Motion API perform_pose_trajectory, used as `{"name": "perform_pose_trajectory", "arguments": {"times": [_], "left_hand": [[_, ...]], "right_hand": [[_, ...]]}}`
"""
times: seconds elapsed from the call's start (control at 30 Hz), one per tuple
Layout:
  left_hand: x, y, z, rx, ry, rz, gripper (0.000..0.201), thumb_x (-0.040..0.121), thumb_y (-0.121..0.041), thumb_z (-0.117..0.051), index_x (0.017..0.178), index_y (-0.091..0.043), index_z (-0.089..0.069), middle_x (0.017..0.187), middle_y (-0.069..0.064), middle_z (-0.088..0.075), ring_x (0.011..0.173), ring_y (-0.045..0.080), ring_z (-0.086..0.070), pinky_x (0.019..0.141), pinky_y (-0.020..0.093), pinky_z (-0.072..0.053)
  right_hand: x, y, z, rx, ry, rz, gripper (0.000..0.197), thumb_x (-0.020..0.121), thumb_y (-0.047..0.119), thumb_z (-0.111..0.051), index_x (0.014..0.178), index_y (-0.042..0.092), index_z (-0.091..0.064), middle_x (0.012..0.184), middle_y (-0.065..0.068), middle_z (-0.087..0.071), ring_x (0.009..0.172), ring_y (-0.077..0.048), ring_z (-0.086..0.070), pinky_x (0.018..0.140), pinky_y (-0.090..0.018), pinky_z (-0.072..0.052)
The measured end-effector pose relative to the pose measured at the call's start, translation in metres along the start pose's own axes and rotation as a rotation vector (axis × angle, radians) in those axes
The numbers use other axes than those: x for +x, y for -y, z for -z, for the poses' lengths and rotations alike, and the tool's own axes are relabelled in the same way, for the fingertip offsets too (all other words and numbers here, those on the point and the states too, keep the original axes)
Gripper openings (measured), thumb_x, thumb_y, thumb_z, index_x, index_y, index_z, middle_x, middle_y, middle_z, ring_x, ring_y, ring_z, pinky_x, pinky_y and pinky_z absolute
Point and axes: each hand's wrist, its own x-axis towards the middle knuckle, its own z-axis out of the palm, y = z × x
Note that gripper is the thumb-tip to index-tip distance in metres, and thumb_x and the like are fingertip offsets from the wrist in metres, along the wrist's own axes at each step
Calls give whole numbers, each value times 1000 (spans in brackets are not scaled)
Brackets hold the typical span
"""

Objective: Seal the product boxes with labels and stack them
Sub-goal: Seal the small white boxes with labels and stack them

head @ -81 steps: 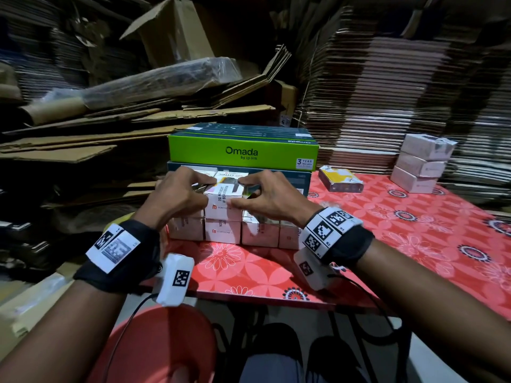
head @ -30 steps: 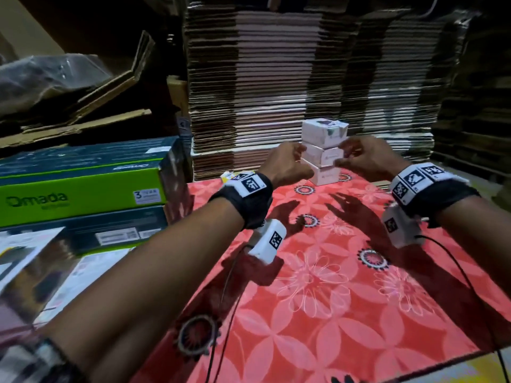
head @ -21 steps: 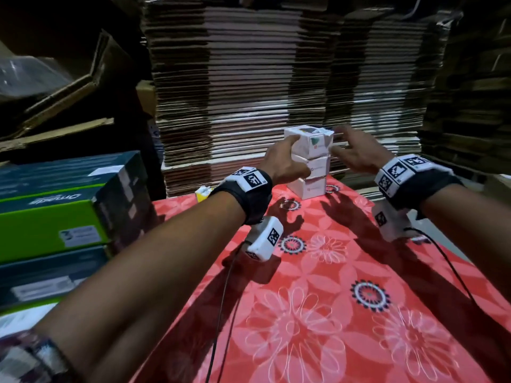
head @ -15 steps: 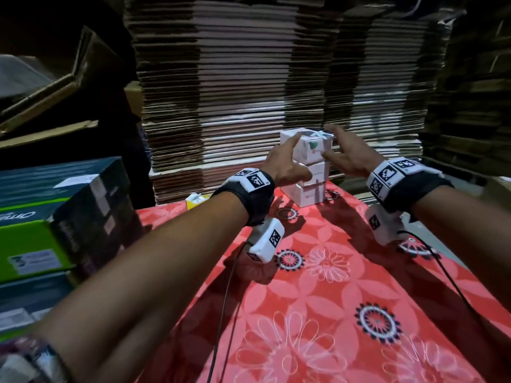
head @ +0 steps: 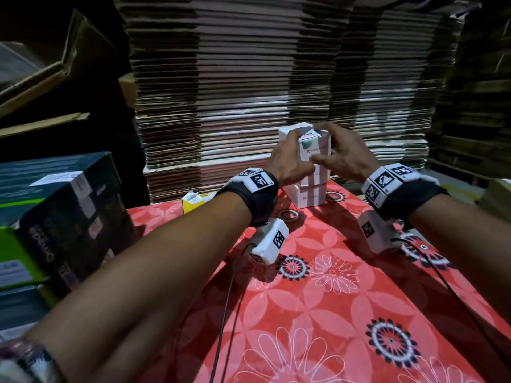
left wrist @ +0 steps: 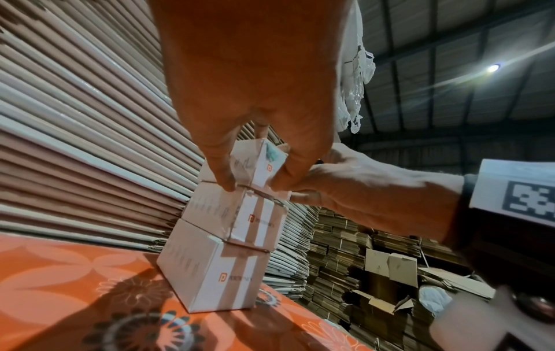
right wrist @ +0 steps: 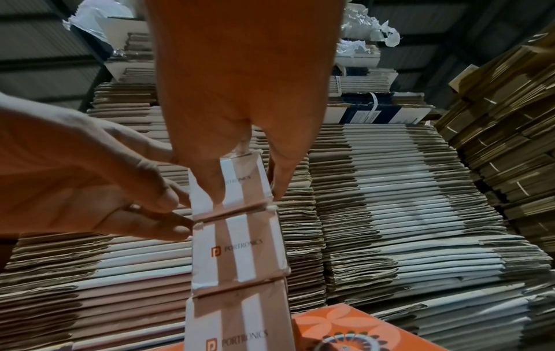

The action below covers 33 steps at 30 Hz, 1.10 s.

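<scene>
While both hands pinch it, the top box [head: 313, 146] sits on the stack [head: 309, 193] near the table's [head: 318, 299] far edge. Left hand [left wrist: 249, 99]: fingers grip its sides. Right hand [right wrist: 240, 83]: same grip, box directly below fingertips, squared over the stack.

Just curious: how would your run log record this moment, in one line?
stage: stacking | left hand, right hand: both grip top Portronics box | stack: three boxes | surface: floral tablecloth

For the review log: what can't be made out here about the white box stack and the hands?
- Top box seal: head view, covered by left hand and right hand.
- Top box print: left wrist view, blurred.
- Stack base: right wrist view, cut by the bottom edge.
- Yellow box: head view, part hidden behind the left wrist.
</scene>
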Motion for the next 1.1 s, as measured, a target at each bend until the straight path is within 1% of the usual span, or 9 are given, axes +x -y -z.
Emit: {"name": "perform_pose_trajectory", "arguments": {"times": [0.1, 0.2, 0.27, 0.43, 0.5, 0.63, 0.87, 0.97, 1.1], "left_hand": [[-5, -2, 3, -32, -60, -25, 78, 68, -32, -70, 141, -15, -45, 123, 11, -62, 108, 28, -63, 87, 42, -57], [-10, -8, 8, -29, -85, -35, 76, 65, -35, -69, 135, -15, -49, 123, 11, -60, 111, 29, -61, 89, 43, -56], [-14, -13, 13, -34, -100, -31, 70, 69, -30, -74, 133, -14, -50, 123, 10, -58, 112, 27, -59, 85, 33, -52], [-29, -21, 25, -29, -123, -69, 65, 75, -23, -76, 133, -17, -48, 124, 8, -52, 110, 19, -54, 70, 15, -43], [-43, -30, 32, -21, -127, -94, 63, 78, -20, -75, 135, -18, -48, 124, 5, -49, 116, 18, -51, 74, 11, -44], [-73, -51, 47, -29, -99, -96, 77, 64, -39, -65, 137, -21, -47, 131, 9, -48, 127, 24, -45, 98, 39, -51], [-121, -73, 73, 31, -139, -93, 64, 83, -27, -77, 139, -17, -47, 122, 7, -48, 116, 21, -45, 80, 25, -42], [-143, -78, 84, 48, -143, -85, 57, 80, -23, -76, 131, -19, -52, 119, 8, -50, 110, 22, -50, 78, 26, -44], [-172, -83, 95, 27, -140, -68, 44, 79, -12, -74, 119, -15, -56, 94, 4, -61, 82, 23, -66, 52, 22, -51]], "right_hand": [[-4, 5, 2, 15, -15, 16, 65, 77, 24, -83, 135, 30, -52, 121, -10, -65, 103, -25, -68, 91, -45, -59], [-5, 3, 7, 6, -45, 17, 68, 78, 19, -84, 138, 22, -52, 120, -8, -63, 98, -17, -65, 78, -5, -49], [-9, 8, 13, -7, -60, 41, 71, 77, 21, -85, 139, 20, -51, 121, -9, -62, 97, -15, -62, 67, 3, -38], [-25, 31, 28, -5, -71, 99, 72, 73, 35, -85, 137, 28, -53, 122, -11, -61, 106, -22, -62, 85, -25, -48], [-34, 43, 36, -19, -70, 98, 71, 72, 38, -84, 136, 28, -55, 121, -11, -60, 108, -23, -61, 90, -30, -50], [-55, 69, 51, -32, -54, 109, 72, 70, 42, -84, 135, 29, -55, 118, -9, -60, 107, -27, -62, 94, -43, -54], [-92, 115, 73, -11, -33, 157, 70, 71, 36, -89, 133, 22, -59, 116, -6, -57, 95, -20, -66, 83, -31, -56], [-107, 130, 77, 24, 1, 158, 74, 66, 40, -91, 132, 23, -61, 116, -2, -62, 92, -17, -70, 81, -34, -61], [-132, 145, 80, 44, 44, 159, 74, 64, 40, -92, 129, 25, -62, 116, -4, -66, 89, -15, -71, 77, -32, -61]]}}
